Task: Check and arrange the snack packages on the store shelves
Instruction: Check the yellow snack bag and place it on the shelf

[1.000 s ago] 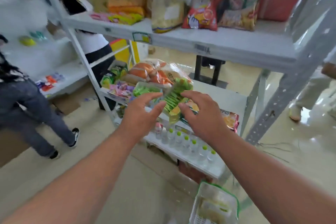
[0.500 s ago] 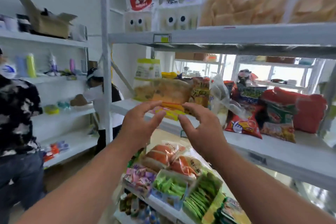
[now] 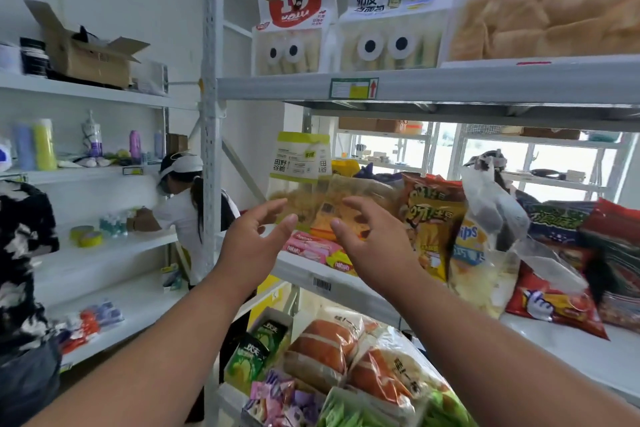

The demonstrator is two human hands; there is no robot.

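- Your two hands were raised side by side at the centre of the frame, both empty. The left hand (image 3: 254, 239) had loosely spread fingers, and the right hand (image 3: 372, 243) had fingers slightly curled, thumb toward the left.
- Directly behind and just above your fingertips, the pale-green-topped cereal bag (image 3: 300, 180) stood upright on the middle shelf (image 3: 332, 282), long axis vertical. It showed in the gap between your hands, roughly equally near to both; I could not tell whether either touched it.
- Below your right hand, two flat wafer packs, pink (image 3: 308, 248) and yellow (image 3: 341, 262), lay on the shelf edge.
- Right of centre, one tall yellow chip bag (image 3: 433, 229) stood upright.
- At upper centre, two white packages with cartoon eyes (image 3: 294, 21) stood on the top shelf (image 3: 450, 87).
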